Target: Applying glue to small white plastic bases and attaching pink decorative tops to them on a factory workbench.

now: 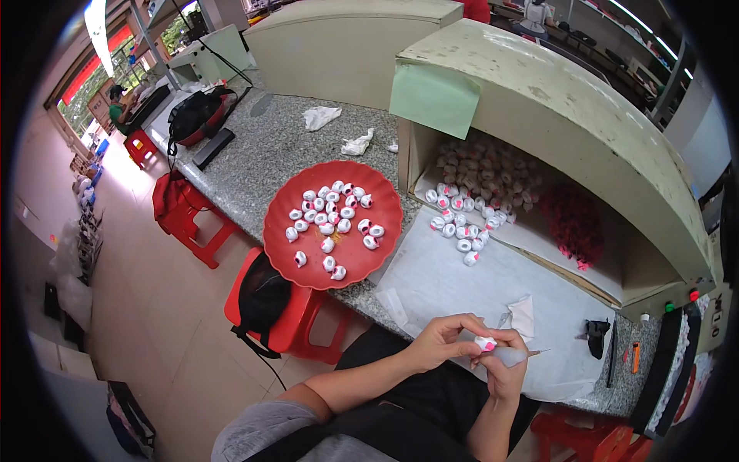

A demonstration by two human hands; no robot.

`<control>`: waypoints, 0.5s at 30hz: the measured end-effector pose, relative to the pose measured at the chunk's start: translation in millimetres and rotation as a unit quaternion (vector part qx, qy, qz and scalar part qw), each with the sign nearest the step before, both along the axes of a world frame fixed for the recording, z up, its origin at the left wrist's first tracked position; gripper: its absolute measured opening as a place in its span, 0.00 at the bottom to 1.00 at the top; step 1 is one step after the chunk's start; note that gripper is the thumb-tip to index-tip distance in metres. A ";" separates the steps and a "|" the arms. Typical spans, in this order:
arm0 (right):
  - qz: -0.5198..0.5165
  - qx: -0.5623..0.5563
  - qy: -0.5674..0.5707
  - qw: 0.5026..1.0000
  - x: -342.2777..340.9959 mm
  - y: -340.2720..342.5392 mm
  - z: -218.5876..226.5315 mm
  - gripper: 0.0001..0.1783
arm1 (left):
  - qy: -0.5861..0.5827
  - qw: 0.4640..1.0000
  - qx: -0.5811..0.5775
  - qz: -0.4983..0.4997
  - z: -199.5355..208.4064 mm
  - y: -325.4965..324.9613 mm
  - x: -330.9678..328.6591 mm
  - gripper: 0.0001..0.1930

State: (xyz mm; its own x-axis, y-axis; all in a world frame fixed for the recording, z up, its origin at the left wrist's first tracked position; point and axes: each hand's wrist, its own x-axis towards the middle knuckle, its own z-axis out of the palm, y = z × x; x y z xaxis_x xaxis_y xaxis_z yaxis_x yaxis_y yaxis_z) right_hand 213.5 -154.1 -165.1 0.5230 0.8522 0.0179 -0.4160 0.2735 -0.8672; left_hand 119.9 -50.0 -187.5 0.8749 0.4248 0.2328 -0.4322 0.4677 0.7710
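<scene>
Between my two hands, above the near edge of the white sheet (431, 266), is a small white rounded piece with a pink patch (486, 343). My left hand (445, 343) pinches it with thumb and fingertips. My right hand (505, 373) is closed, its fingers up against the piece. From that hand a thin pointed tool (539, 352) sticks out to the right; a whitish, translucent part shows beside it. A crumpled white cloth (522, 314) lies just beyond my hands. Several similar white-and-pink pieces (464, 231) are on the sheet's far part.
A red scalloped plate (289, 231) at left bears more such pieces. An arched cream box (554, 85) holds a heap of pieces and a dark pink pile (571, 223). An orange-handled tool (636, 357) and a black rod (612, 354) lie at right. Red stools (312, 316) stand beside the bench.
</scene>
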 end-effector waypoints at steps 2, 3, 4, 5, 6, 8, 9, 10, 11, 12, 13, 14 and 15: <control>-0.009 0.013 0.007 1.000 -2.4 0.6 0.2 0.14 | -0.011 0.998 0.052 0.042 -1.5 -4.4 1.0 0.10; -0.026 0.025 0.015 0.999 -2.0 2.5 -0.1 0.14 | -0.020 0.991 0.104 0.077 -1.4 -3.7 2.2 0.09; -0.022 0.028 0.012 0.999 -2.0 2.2 -1.2 0.14 | -0.026 0.988 0.120 0.094 1.7 -4.9 1.8 0.09; -0.018 0.034 0.012 0.999 -2.4 1.1 -3.0 0.14 | -0.028 0.987 0.123 0.097 2.4 -3.8 1.1 0.09; -0.014 0.037 0.014 0.999 -3.1 -0.4 -3.6 0.14 | -0.023 0.981 0.155 0.111 2.8 -4.7 -1.0 0.10; -0.029 0.027 0.003 0.999 -5.0 3.4 -4.4 0.15 | -0.017 0.972 0.195 0.130 2.3 -4.4 -2.5 0.11; -0.047 0.015 -0.008 0.999 -6.5 4.1 -5.2 0.15 | -0.015 0.972 0.194 0.135 3.0 -4.3 -2.3 0.11; -0.041 0.013 -0.007 0.999 -6.3 3.1 -5.5 0.15 | 0.006 0.979 0.165 0.117 4.6 -3.7 -1.6 0.11; -0.040 -0.001 -0.002 0.999 -4.8 1.3 -5.7 0.16 | 0.028 0.985 0.135 0.099 5.8 -4.9 -1.4 0.11; -0.039 -0.013 0.003 0.999 -3.6 1.5 -6.2 0.17 | 0.034 0.994 0.070 0.073 7.3 -7.6 -1.7 0.11; -0.033 -0.013 0.004 0.999 -3.8 1.0 -5.2 0.17 | 0.036 0.994 0.069 0.078 7.5 -8.2 -2.2 0.11; -0.021 -0.011 0.012 1.000 -4.3 -0.4 -3.0 0.18 | 0.027 0.997 0.049 0.056 7.5 -8.8 -2.9 0.11; -0.011 -0.009 0.020 1.000 -4.7 -1.9 -1.6 0.18 | 0.018 0.999 0.030 0.033 7.4 -9.5 -3.3 0.11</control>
State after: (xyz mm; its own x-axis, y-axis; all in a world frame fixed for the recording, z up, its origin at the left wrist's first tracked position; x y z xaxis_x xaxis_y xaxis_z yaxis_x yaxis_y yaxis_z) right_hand 208.9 -156.0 -166.7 0.5413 0.8407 -0.0175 -0.4441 0.2682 -0.8549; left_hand 116.5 -59.5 -180.1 0.8543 0.4674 0.2273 -0.4310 0.3927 0.8124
